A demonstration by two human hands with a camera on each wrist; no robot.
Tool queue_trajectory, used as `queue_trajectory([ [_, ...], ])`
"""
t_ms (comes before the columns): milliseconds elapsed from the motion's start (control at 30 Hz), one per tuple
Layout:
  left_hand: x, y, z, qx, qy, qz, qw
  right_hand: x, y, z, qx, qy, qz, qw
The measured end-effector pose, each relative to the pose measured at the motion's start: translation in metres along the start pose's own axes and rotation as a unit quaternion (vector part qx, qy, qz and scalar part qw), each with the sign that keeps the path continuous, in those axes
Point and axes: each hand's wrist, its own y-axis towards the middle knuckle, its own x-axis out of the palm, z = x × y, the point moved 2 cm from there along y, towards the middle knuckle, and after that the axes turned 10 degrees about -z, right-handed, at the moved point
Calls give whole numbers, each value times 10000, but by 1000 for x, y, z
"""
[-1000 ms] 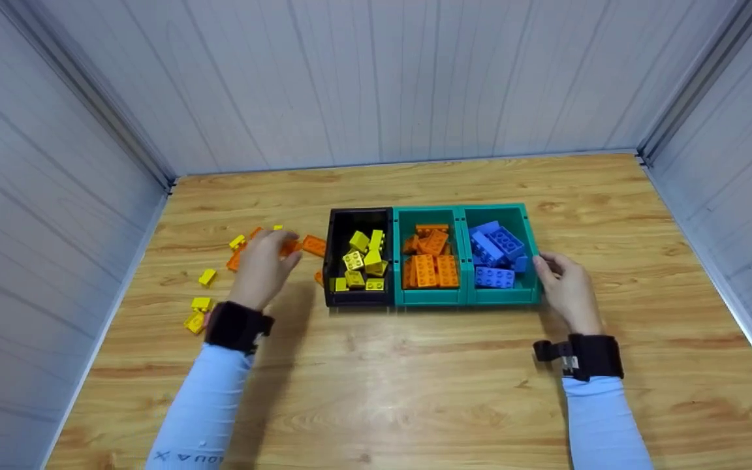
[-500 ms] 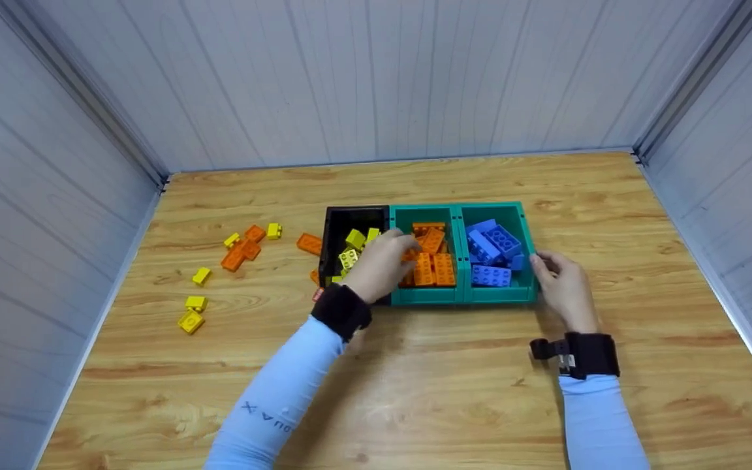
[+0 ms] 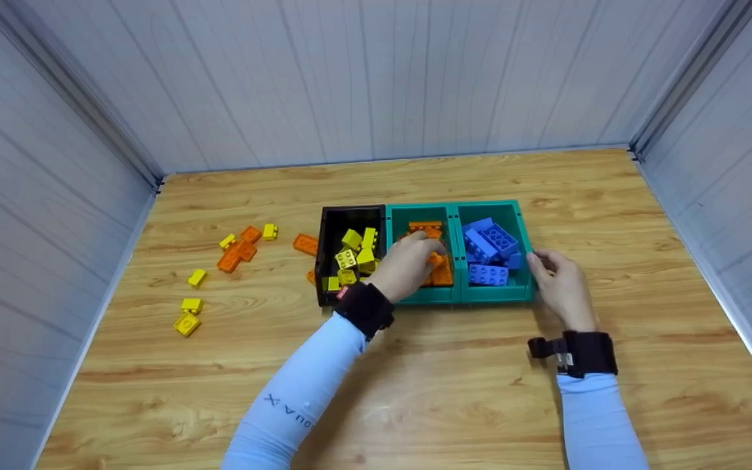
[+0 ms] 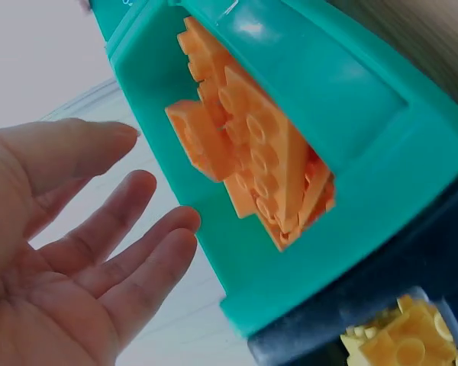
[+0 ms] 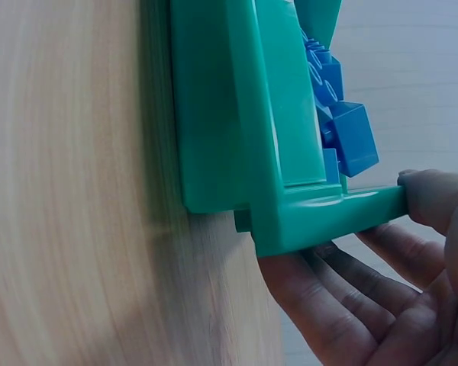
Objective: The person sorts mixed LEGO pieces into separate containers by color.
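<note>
My left hand is over the middle green bin, which has several orange toy bricks in it. In the left wrist view its thumb and fingers are spread apart with nothing between them, near the bin's rim. My right hand grips the outer wall of the right-hand green bin, thumb on the rim and fingers against the outside. Blue toy bricks fill part of that bin. To the left, a joined black bin holds yellow toy bricks.
Loose orange bricks lie on the wooden table left of the bins, with yellow bricks scattered around them. One orange brick lies beside the black bin. Pale panel walls enclose the table.
My left hand has moved right, from the loose orange bricks to over the middle green bin. My right hand keeps its grip on the right-hand bin.
</note>
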Motion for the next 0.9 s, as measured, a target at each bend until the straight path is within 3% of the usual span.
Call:
queue_trajectory([
  [300,-30,-29,-24,-23,58,742,9972,1,1,-1,-23,-39,48,10000],
  [467,-54,-48,-52,-696,-107,1077,9917,1,1,-1,-1,-58,67,10000],
  [567,-69,-61,-80,-1204,-361,1299,9835,1,1,0,2,-70,73,9999],
  [667,-80,-80,-118,-1774,-538,1447,9719,1,1,-1,-4,-68,50,10000],
  [800,-83,-111,-176,-2571,-426,1344,9560,1,0,-1,-31,-83,25,10000],
  [900,-82,-133,-207,-3157,-99,1088,9426,1,0,-2,-40,-92,33,9999],
])
